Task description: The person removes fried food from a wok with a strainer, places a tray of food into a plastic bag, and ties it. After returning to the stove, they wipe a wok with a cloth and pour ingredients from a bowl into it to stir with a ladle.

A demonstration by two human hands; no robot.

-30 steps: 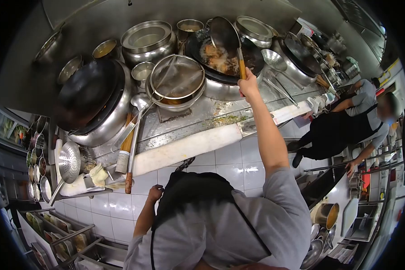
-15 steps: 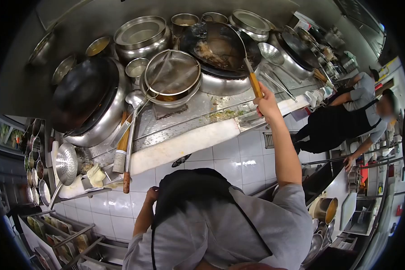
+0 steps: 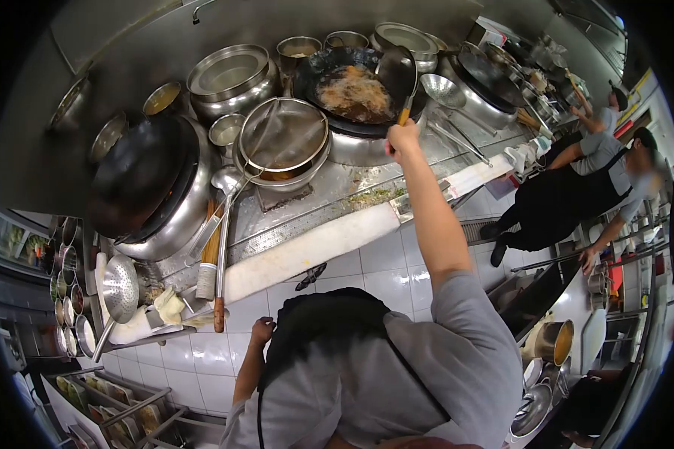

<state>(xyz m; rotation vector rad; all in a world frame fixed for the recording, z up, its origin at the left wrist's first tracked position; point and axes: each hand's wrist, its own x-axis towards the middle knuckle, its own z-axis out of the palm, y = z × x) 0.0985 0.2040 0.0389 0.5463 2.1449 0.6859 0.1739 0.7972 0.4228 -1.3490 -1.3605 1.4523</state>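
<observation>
My right hand (image 3: 403,141) is closed around the yellowish wooden handle of a skimmer (image 3: 398,71). The skimmer's round, dark head is tilted at the right side of a black wok (image 3: 307,78). Browned food (image 3: 356,93) bubbles in the wok's oil. My left hand (image 3: 263,330) hangs low beside my black apron, its fingers loosely curled, and I see nothing in it. Left of the wok, a round mesh strainer (image 3: 283,133) rests over a metal pot. A ladle (image 3: 228,179) with a wooden handle end lies near it.
A second black wok (image 3: 142,176) leans on the left burner. A perforated skimmer (image 3: 120,288) stands at the far left, and another (image 3: 442,91) lies right of the frying wok. A white cloth (image 3: 314,243) lines the front edge. A co-worker (image 3: 569,198) stands at right.
My right hand has moved forward and left, and the skimmer's head has come up at the wok's right side. The browned food now shows in the middle of the oil. My left hand is more visible.
</observation>
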